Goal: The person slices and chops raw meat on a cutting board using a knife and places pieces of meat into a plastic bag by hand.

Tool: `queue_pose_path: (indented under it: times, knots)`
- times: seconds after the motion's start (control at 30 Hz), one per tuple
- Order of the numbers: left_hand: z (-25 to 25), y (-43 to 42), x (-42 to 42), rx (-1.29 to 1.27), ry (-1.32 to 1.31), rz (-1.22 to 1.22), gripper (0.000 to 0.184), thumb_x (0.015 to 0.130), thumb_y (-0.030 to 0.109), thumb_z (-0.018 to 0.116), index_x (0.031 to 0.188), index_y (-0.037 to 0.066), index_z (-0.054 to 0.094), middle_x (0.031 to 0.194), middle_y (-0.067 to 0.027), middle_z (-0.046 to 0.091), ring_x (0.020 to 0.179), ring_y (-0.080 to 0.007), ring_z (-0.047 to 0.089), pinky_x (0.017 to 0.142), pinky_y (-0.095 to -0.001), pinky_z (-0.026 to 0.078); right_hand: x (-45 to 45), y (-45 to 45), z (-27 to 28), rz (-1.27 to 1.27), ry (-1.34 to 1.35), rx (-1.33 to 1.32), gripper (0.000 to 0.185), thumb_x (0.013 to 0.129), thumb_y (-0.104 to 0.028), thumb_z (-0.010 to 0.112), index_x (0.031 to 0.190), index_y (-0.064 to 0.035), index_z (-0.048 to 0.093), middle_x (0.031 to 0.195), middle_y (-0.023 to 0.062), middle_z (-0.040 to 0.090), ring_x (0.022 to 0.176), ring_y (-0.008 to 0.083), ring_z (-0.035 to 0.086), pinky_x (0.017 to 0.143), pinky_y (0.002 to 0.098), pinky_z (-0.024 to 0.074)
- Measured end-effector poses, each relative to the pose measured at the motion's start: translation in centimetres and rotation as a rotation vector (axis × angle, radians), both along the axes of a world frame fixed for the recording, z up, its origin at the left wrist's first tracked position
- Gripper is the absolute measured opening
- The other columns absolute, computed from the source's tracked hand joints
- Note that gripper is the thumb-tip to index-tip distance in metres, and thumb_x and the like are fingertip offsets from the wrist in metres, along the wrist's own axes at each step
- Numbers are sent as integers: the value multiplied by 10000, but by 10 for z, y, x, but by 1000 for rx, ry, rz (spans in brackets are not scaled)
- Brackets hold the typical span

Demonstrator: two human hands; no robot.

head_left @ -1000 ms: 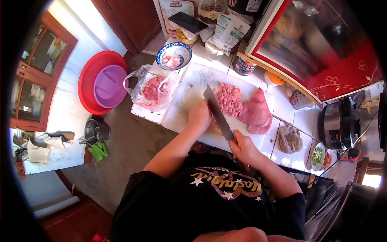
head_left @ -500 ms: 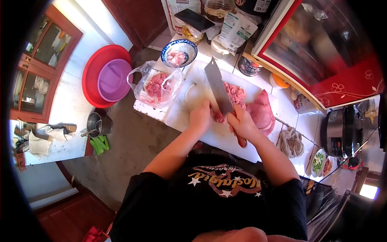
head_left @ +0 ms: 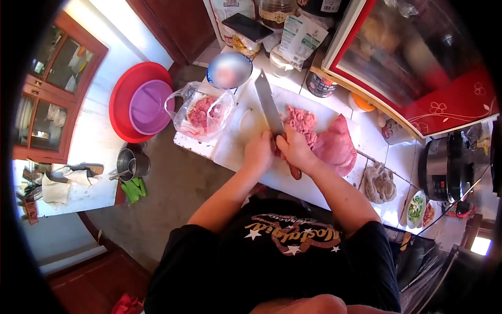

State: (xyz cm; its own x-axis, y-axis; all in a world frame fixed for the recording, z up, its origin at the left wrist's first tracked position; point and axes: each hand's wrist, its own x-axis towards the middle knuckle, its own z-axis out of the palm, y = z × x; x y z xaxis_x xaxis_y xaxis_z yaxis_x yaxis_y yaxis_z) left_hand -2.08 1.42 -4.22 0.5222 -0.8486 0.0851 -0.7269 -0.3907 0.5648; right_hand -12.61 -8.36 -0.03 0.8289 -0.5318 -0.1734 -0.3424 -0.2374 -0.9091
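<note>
A cleaver (head_left: 269,104) is gripped by its wooden handle in my right hand (head_left: 295,146), its blade pointing up and away over the white cutting board (head_left: 235,149). Close on the left of the blade's near end, my left hand (head_left: 260,152) has its fingers closed round a piece of meat, mostly hidden by the hands. Cut meat chunks (head_left: 301,121) lie just right of the cleaver. Beside them rests a large slab of raw meat (head_left: 335,146). An open plastic bag holding meat (head_left: 201,112) stands left of the board.
A blue-and-white bowl (head_left: 229,70) stands beyond the bag. The grey cloth (head_left: 377,183), a plate of chopped greens (head_left: 415,208) and a black cooker (head_left: 442,166) are at the right. Behind stand a container (head_left: 281,63) and a red-framed cabinet (head_left: 444,99). Red and purple basins (head_left: 151,107) are at the left.
My right hand and the cleaver have moved left, next to my left hand. The blade has turned to point up and slightly left.
</note>
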Motion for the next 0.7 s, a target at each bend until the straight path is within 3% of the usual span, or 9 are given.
queue_pose_path:
  times: [0.1, 0.23, 0.4, 0.5, 0.6, 0.7]
  knots:
    - [4, 5, -3, -91, -9, 10, 158, 798, 104, 540, 938, 39, 508, 816, -189, 593, 694, -390, 598, 616, -493, 479, -28, 3, 42, 17, 37, 215, 142, 905, -117, 460, 944, 17, 430, 608, 84, 550, 459, 146, 522, 413, 288, 421]
    - [-5, -2, -4, -22, -45, 89, 118, 796, 81, 524, 904, 41, 494, 776, -184, 589, 695, -387, 598, 616, -496, 477, -74, 22, 71, 79, 179, 232, 129, 887, -100, 464, 879, 25, 436, 619, 75, 510, 476, 154, 538, 440, 303, 433]
    - [1, -1, -4, -16, -24, 51, 92, 787, 52, 505, 870, 27, 474, 775, -196, 587, 690, -411, 589, 615, -505, 470, -66, 26, 42, 11, 64, 427, 141, 890, -102, 476, 861, 14, 400, 606, 82, 509, 457, 152, 524, 412, 297, 420]
    - [-3, 0, 3, 13, 95, 27, 97, 784, 57, 511, 875, 30, 491, 791, -199, 588, 699, -414, 589, 614, -505, 468, -32, 22, 13, -40, 23, 387, 149, 894, -117, 479, 890, 15, 411, 600, 88, 520, 454, 160, 518, 407, 305, 420]
    - [0, 0, 3, 21, -63, 9, 117, 814, 92, 524, 925, 65, 496, 780, -180, 595, 679, -389, 590, 610, -482, 467, -30, 11, 7, -97, 10, 336, 157, 895, -129, 480, 917, 17, 427, 602, 91, 530, 451, 162, 516, 406, 308, 425]
    - [8, -8, -4, 109, -58, 22, 92, 822, 80, 506, 904, 39, 511, 802, -189, 587, 735, -390, 598, 641, -489, 474, -48, -8, 20, -78, 88, 237, 164, 895, -137, 479, 929, 18, 437, 609, 93, 538, 458, 160, 520, 408, 312, 434]
